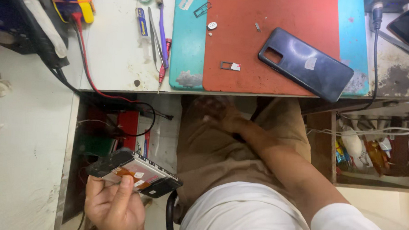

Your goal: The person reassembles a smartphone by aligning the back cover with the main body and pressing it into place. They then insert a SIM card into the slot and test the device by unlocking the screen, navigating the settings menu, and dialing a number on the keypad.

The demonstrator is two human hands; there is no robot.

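- head view: the left hand (113, 202) is below the front edge of the white workbench (111, 53), near its left corner, with thumb and fingers closed on an opened dark smartphone body with an orange flex cable and silvery inner plate (134, 172).
- head view: the right hand (222, 116) lies on the brown trousers (203, 151), just below the bench's front edge; it is blurred, so its grip cannot be told.
- head view: a red rectangular rubber mat (271, 22) lies over a teal mat (186, 46) on the bench.
- head view: a dark blue phone back cover (306, 63) lies tilted at the red mat's right edge.
- head view: a small sim tray (229, 66) lies near the red mat's front edge.
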